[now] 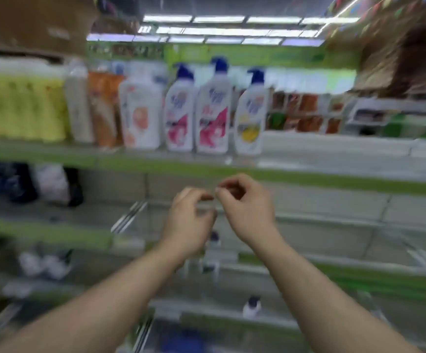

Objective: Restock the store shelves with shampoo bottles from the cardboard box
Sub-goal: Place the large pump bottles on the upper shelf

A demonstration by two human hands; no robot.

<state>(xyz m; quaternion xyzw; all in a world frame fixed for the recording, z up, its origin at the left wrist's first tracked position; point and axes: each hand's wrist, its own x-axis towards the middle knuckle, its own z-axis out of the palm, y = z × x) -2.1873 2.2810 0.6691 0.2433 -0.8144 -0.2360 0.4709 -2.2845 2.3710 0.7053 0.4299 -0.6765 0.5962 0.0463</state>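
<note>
Hands, left hand (189, 217) and right hand (246, 210), are being held apparently empty, fingers curled, below white blue-capped plastic shampoo bottles (213, 108); fresh stock is probably best being stood upright beside them.

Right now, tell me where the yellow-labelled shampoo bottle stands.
In the head view, the yellow-labelled bottle stands on the upper shelf, right of centre, just right of a pink-labelled bottle.
</note>
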